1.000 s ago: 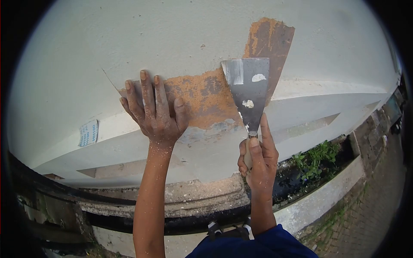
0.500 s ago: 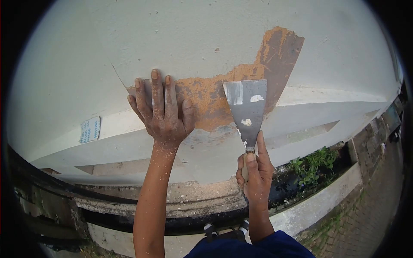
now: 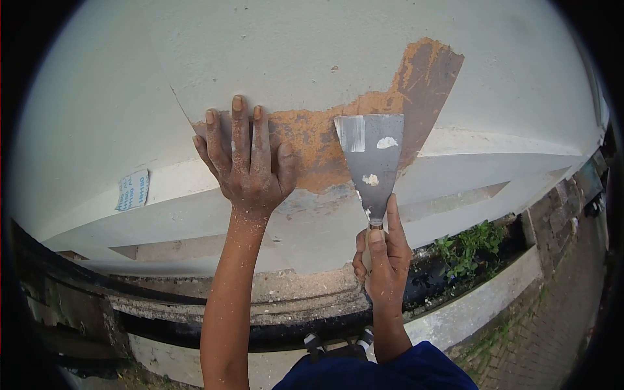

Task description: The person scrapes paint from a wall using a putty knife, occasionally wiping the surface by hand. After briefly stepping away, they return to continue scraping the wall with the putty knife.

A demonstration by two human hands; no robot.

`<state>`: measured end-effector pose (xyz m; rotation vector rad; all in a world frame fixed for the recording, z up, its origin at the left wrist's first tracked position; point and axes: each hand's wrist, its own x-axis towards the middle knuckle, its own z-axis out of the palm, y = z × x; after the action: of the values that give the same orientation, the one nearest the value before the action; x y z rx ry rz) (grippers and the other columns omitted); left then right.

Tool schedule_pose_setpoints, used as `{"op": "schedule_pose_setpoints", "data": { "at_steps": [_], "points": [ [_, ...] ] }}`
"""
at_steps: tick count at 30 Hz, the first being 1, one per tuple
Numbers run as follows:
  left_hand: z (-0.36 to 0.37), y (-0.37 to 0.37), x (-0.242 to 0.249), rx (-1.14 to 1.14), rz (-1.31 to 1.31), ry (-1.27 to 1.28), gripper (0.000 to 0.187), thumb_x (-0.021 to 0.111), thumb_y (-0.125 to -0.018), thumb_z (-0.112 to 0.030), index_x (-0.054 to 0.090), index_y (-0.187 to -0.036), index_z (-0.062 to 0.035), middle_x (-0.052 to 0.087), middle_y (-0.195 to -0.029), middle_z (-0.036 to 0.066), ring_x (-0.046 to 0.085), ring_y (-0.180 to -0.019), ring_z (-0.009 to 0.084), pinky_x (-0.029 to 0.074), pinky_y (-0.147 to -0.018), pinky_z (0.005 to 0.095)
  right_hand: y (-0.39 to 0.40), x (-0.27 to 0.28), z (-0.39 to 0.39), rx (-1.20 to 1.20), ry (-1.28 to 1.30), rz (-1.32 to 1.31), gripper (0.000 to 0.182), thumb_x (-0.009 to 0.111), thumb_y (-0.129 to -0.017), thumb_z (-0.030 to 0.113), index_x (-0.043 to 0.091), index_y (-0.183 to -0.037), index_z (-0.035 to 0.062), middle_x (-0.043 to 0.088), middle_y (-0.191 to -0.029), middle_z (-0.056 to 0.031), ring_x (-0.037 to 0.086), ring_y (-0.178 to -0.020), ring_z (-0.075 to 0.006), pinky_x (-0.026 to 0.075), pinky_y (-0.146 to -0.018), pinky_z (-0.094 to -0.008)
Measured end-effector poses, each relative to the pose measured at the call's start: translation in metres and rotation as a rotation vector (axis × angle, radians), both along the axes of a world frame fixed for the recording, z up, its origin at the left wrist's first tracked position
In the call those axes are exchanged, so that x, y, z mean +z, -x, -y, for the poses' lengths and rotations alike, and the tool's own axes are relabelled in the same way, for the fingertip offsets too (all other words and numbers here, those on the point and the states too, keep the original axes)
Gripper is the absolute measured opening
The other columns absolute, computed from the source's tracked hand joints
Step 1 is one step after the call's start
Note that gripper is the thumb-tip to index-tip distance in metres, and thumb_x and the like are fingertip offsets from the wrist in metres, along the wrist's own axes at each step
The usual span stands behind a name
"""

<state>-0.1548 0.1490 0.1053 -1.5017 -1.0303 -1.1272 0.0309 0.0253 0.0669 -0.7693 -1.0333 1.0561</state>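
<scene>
My left hand [image 3: 250, 162] lies with spread fingers against the wall [image 3: 273, 58], over the left part of a scraped patch [image 3: 312, 140] of orange and grey. Dust speckles its skin and forearm. My right hand [image 3: 385, 257] grips the handle of a wide scraper [image 3: 374, 156], thumb on top and index finger stretched along the neck. The blade points up and overlaps the patch; white smears mark its grey metal. Whether its edge touches the wall I cannot tell.
A piece of sandpaper [image 3: 133, 190] with blue print rests on the ledge at the left. Below the wall runs a dark ditch [image 3: 422, 286] with green plants [image 3: 471, 250]. A low concrete edge [image 3: 474, 296], a paved path [image 3: 552, 325] and my shoes [image 3: 314, 342] show lower down.
The scraper has shifted slightly up and left against the patch. My left hand stays on the wall, its fingertips slightly higher. The view has shifted slightly.
</scene>
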Motion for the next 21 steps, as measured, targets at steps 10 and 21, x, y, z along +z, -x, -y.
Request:
{"op": "schedule_pose_setpoints", "data": {
  "at_steps": [10, 21],
  "points": [
    [-0.001, 0.0, -0.002, -0.019, 0.089, 0.05, 0.046, 0.048, -0.087, -0.036, 0.061, -0.122, -0.009, 0.046, -0.142, 0.008, 0.025, -0.139, 0.0351, 0.004, -0.116, 0.0508, 0.005, -0.004, 0.005, 0.018, 0.049, -0.006, 0.055, 0.047, -0.099, 0.016, 0.023, -0.147, 0.0034, 0.05, -0.071, -0.0005, 0.039, -0.051, -0.001, 0.033, -0.04, -0.0171],
    [0.0, 0.001, 0.003, 0.006, 0.012, 0.001, 0.049, 0.046, -0.088, -0.031, 0.055, -0.124, 0.0017, 0.044, -0.142, 0.017, 0.021, -0.14, 0.0367, 0.009, -0.115, 0.0532, 0.01, -0.001, 0.001, 0.013, 0.024, -0.022, 0.056, 0.047, -0.099, 0.018, 0.023, -0.147, 0.0027, 0.051, -0.072, -0.0009, 0.04, -0.049, -0.0014, 0.035, -0.04, -0.0171]
  ]
}}
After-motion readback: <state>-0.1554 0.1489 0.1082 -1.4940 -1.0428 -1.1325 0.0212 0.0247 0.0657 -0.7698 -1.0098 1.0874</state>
